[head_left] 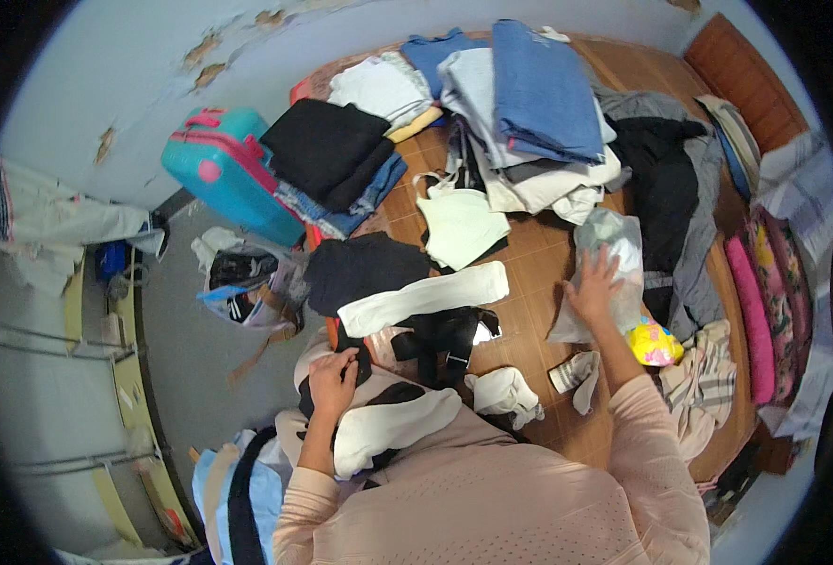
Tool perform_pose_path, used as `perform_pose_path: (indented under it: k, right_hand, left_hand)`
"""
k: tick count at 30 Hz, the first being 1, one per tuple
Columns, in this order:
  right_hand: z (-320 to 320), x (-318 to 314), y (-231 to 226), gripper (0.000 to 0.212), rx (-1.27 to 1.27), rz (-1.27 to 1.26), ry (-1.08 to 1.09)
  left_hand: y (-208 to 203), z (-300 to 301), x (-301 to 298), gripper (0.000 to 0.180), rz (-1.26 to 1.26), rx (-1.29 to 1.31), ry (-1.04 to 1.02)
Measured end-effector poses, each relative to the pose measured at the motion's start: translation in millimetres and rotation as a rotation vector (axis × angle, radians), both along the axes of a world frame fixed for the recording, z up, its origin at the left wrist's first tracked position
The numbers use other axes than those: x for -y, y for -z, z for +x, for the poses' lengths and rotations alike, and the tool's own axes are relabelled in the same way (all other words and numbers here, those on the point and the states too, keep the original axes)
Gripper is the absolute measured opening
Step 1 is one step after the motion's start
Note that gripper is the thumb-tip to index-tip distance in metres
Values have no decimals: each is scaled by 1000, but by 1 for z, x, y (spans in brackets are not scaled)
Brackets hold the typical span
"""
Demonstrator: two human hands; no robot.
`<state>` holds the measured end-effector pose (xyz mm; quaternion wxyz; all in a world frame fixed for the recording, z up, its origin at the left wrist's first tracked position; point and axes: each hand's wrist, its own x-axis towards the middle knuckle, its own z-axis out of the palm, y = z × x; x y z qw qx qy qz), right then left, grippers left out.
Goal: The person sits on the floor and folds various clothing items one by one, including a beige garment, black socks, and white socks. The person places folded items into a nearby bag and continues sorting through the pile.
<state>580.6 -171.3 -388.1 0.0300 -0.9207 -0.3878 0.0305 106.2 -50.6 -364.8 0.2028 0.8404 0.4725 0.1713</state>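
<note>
My right hand (593, 287) lies with fingers spread on a clear plastic bag (629, 243) holding something whitish. My left hand (334, 381) is closed over a piece of black cloth (358, 356) near my lap; its kind is unclear. A long white sock (426, 299) stretches across the bed in front of me, next to a folded black garment (369, 268) and black straps (431, 344). Another white sock (398, 428) lies on my lap. A bunched white sock (506, 394) and a small grey-and-white sock (576, 375) rest between my arms.
Folded jeans (544, 94) top a tall clothes stack at the far side. Nearby are a pale bra (462, 226), black folded clothes (327, 151) and a yellow packet (655, 343). A teal suitcase (233, 174) and an open bag (247, 282) stand left, beyond the bed's edge.
</note>
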Motion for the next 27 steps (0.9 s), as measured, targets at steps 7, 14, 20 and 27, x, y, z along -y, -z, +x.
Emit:
perform_pose_path:
  k: [7,14,20,27]
  right_hand:
    - [-95,-77,31,46,-256,335,-503]
    - [-99,-99,48,60,-67,77,-480]
    - [-89,-92,55,21,-102,209,-600]
    - [-64,-97,21,12,-1377,510,28]
  left_hand:
    - [-3,-3,1,19,18,58,2]
    - [9,-9,-12,33,-172,186,-84]
    - [31,10,-50,46,-399,-20,-379]
    - [45,12,-61,51,-501,-18,-261]
